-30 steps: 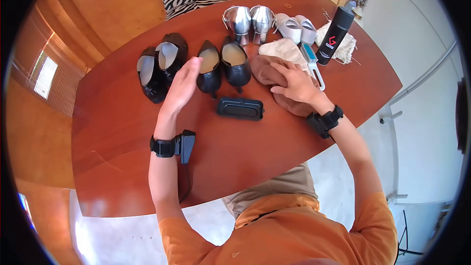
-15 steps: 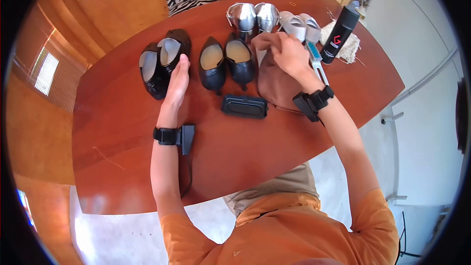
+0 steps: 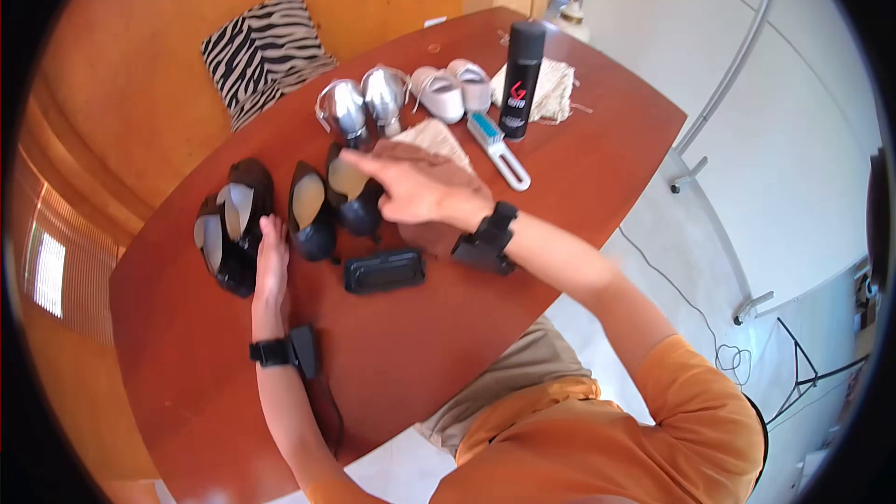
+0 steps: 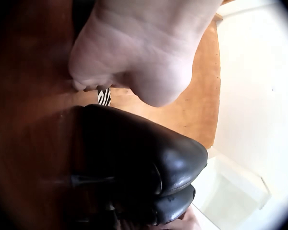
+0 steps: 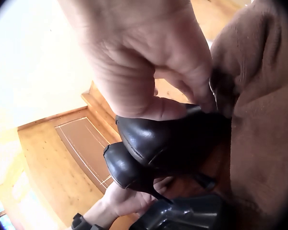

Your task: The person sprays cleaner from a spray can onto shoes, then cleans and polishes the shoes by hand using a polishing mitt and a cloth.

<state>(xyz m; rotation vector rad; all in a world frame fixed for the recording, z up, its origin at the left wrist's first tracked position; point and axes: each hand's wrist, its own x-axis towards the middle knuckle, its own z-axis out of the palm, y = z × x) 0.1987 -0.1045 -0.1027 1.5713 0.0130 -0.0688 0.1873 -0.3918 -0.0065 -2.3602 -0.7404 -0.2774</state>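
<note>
Left hand [image 3: 271, 266]: fingers straight, just beside black loafers [image 3: 245, 210]. Right hand [image 3: 420, 194]: spread, index straight, at right pump [image 3: 360, 217]; contact can't be told. Left pump [image 3: 313, 238] alongside, both toes toward tabletop's [image 3: 392, 345] far edge.

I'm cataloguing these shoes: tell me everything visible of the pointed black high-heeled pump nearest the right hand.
The pointed black high-heeled pump looks like smooth, glossy leather, with a low-cut opening, beige insole and thin black heel. It stands upright on the reddish-brown wooden table, toe away from the person, beside its matching black pump on the left. The right hand is over it, partly hiding it; in the right wrist view the thumb seems to touch its upper edge.
</note>
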